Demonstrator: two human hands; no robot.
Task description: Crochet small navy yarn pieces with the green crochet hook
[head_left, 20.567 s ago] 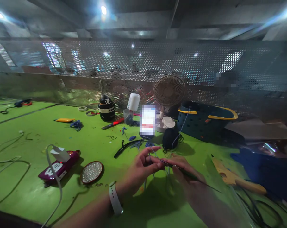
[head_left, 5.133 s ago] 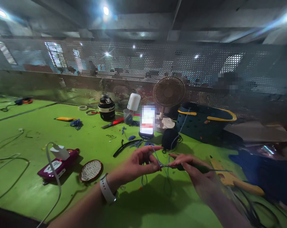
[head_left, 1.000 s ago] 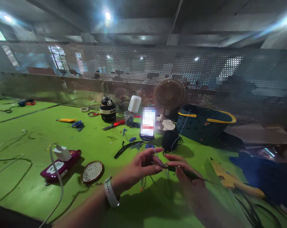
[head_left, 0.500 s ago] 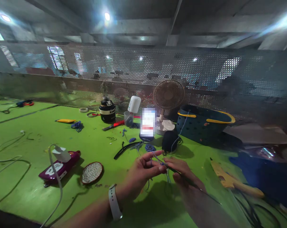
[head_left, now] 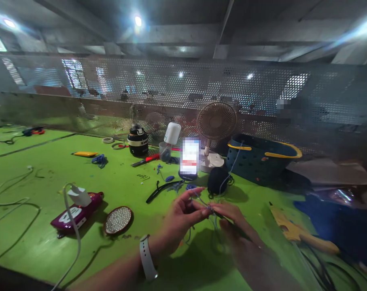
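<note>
My left hand (head_left: 183, 216), with a white band on its wrist, pinches a small piece of blue yarn work (head_left: 210, 209); a strand runs over its raised index finger. My right hand (head_left: 236, 226) grips a thin dark-handled hook (head_left: 234, 229), its tip at the yarn by the left thumb. Loose yarn tails hang below the fingers. Just beyond the hands sits a dark ball of yarn (head_left: 217, 180), and a light blue strand rises past it to the basket (head_left: 256, 161).
A lit phone (head_left: 189, 157) on a stand, a fan (head_left: 216, 121), a black jar (head_left: 137, 141) and a red-handled knife (head_left: 145, 160) stand or lie behind. Left are a purple power bank (head_left: 77, 214) and a round studded disc (head_left: 118, 220); right, a yellow glue gun (head_left: 298, 232).
The right hand has shifted slightly left and its hook has tilted, with the rear end no longer clearly visible. The left index finger has moved up a little.
</note>
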